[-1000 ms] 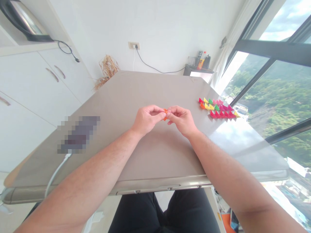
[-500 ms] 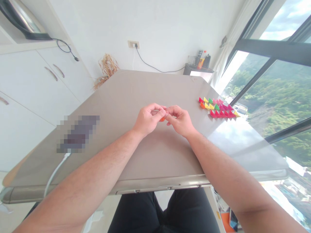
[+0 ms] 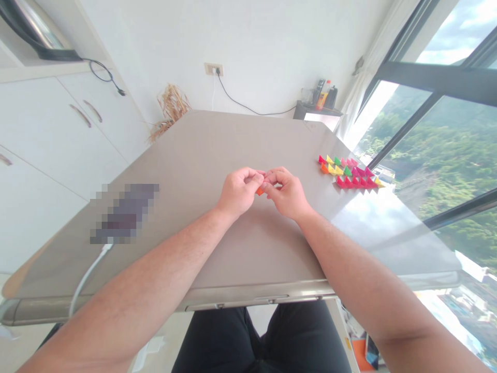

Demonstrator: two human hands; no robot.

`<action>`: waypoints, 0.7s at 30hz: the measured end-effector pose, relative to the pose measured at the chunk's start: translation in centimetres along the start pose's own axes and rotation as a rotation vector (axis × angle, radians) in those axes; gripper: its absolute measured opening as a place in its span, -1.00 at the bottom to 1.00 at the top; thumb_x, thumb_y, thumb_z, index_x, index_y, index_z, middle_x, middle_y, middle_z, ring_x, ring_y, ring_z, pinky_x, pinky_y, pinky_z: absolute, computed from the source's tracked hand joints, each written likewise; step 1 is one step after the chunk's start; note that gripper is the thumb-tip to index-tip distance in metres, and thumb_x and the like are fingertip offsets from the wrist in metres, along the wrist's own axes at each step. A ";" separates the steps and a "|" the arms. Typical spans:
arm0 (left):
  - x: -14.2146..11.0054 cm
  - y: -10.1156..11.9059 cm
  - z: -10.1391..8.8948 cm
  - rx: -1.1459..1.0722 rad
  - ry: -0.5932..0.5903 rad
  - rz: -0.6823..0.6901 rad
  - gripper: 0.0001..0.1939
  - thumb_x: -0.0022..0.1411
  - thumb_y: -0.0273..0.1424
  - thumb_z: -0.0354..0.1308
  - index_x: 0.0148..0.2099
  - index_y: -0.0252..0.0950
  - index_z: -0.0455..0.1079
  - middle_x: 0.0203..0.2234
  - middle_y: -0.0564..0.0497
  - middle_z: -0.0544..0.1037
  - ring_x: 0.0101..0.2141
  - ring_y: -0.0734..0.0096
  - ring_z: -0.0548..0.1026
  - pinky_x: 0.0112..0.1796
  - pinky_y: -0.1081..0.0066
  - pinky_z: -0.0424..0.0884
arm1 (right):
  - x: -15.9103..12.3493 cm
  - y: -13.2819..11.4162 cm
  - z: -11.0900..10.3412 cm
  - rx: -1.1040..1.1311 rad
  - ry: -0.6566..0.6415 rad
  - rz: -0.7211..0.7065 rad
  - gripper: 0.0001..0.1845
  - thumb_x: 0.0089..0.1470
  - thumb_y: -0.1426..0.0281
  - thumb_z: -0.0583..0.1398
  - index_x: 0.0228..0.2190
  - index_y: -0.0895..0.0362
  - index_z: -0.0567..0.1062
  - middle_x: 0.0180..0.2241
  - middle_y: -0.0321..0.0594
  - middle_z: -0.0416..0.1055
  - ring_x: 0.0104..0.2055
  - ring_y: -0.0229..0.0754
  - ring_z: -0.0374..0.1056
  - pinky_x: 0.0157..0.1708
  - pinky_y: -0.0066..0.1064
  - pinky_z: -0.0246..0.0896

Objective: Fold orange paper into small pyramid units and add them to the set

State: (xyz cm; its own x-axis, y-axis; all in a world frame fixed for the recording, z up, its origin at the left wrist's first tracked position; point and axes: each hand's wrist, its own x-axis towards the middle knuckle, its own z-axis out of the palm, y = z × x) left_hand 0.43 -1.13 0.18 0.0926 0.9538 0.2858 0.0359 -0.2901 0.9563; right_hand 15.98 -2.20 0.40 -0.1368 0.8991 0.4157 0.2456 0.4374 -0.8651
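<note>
Over the middle of the table, my left hand (image 3: pixel 239 189) and my right hand (image 3: pixel 286 191) meet fingertip to fingertip. Both are closed in a pinch on a small orange piece of folded paper (image 3: pixel 260 191). Only its lower corner shows below the thumbs; the fingers cover the rest, so its full shape is hidden. To the right, small folded paper boats stand in rows: a red row (image 3: pixel 357 182) in front, with mixed yellow, green, orange and pink boats (image 3: pixel 337 169) behind.
A blurred-out dark device (image 3: pixel 126 213) with a white cable (image 3: pixel 87 274) lies on the table (image 3: pixel 240 140) at the left. Beyond the far right corner, bottles (image 3: pixel 323 96) stand on a small cabinet. Windows (image 3: pixel 450 140) line the right side.
My hands stay together on the orange paper, with only a slight shift of the left hand and fingers. Slightly more of the orange corner shows. The boats have not moved.
</note>
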 end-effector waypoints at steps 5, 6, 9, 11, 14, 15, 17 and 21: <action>-0.1 0.3 0.1 -0.008 0.005 -0.062 -0.72 0.21 -0.16 0.28 -0.28 -0.30 0.52 -0.15 -0.14 0.66 -0.33 0.32 0.59 -0.22 0.24 0.56 | 0.0 0.2 0.0 -0.018 -0.005 -0.030 -0.68 0.16 0.13 0.28 -0.50 0.08 0.47 -0.18 -0.16 0.40 -0.21 -0.17 0.40 -0.29 -0.29 0.40; 0.0 0.4 0.0 -0.015 -0.010 -0.073 -0.72 0.20 -0.16 0.29 -0.29 -0.30 0.52 -0.12 -0.14 0.65 -0.33 0.33 0.59 -0.22 0.24 0.56 | 0.0 0.3 0.0 -0.016 0.004 -0.029 -0.68 0.15 0.13 0.28 -0.49 0.08 0.47 -0.17 -0.16 0.40 -0.22 -0.17 0.39 -0.30 -0.29 0.40; 0.0 0.8 -0.4 -0.038 -0.086 -0.117 -0.76 0.18 -0.19 0.30 -0.32 -0.29 0.50 -0.22 -0.10 0.65 -0.32 0.32 0.59 -0.26 0.23 0.57 | 0.1 0.4 -0.1 -0.016 0.027 -0.011 -0.70 0.12 0.13 0.30 -0.48 0.08 0.48 -0.18 -0.17 0.39 -0.23 -0.18 0.38 -0.30 -0.29 0.39; 0.1 1.1 -0.8 -0.048 -0.135 -0.143 -0.78 0.17 -0.22 0.30 -0.35 -0.28 0.48 -0.33 -0.07 0.63 -0.30 0.28 0.59 -0.28 0.24 0.57 | 0.1 0.4 -0.3 -0.012 0.020 0.009 -0.71 0.11 0.15 0.31 -0.48 0.08 0.49 -0.20 -0.18 0.38 -0.24 -0.18 0.38 -0.29 -0.28 0.40; 0.1 1.4 -1.2 -0.032 -0.199 -0.178 -0.79 0.16 -0.23 0.32 -0.32 -0.27 0.47 -0.36 -0.06 0.63 -0.27 0.23 0.61 -0.27 0.22 0.57 | 0.1 0.5 -0.5 0.012 0.024 0.029 -0.73 0.10 0.19 0.31 -0.49 0.09 0.47 -0.24 -0.22 0.37 -0.28 -0.21 0.36 -0.28 -0.28 0.39; 0.1 1.4 -1.3 -0.011 -0.215 -0.183 -0.79 0.17 -0.22 0.32 -0.31 -0.26 0.48 -0.37 -0.06 0.64 -0.28 0.22 0.62 -0.27 0.22 0.57 | 0.1 0.5 -0.6 0.017 0.029 0.036 -0.74 0.09 0.20 0.31 -0.50 0.09 0.47 -0.26 -0.23 0.37 -0.30 -0.22 0.36 -0.29 -0.29 0.38; 0.1 1.2 -1.4 0.040 -0.217 -0.168 -0.75 0.17 -0.19 0.33 -0.33 -0.26 0.48 -0.39 -0.07 0.64 -0.30 0.23 0.62 -0.25 0.20 0.57 | 0.1 0.5 -0.7 0.017 0.023 0.063 -0.74 0.08 0.19 0.32 -0.49 0.08 0.47 -0.28 -0.24 0.38 -0.31 -0.23 0.35 -0.31 -0.31 0.36; 0.1 0.5 -1.2 0.099 -0.176 -0.098 -0.68 0.15 -0.11 0.36 -0.37 -0.27 0.49 -0.43 -0.08 0.65 -0.33 0.24 0.62 -0.22 0.19 0.57 | 0.1 0.2 -0.9 -0.016 -0.022 0.147 -0.73 0.06 0.16 0.32 -0.49 0.07 0.48 -0.40 -0.26 0.44 -0.39 -0.23 0.31 -0.40 -0.35 0.27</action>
State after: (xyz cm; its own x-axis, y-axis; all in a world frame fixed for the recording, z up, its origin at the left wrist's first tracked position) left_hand -0.77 -1.13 0.77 0.2555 0.9520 0.1688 0.1503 -0.2115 0.9657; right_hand 16.83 -1.99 0.54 -0.1194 0.9530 0.2785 0.2796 0.3015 -0.9115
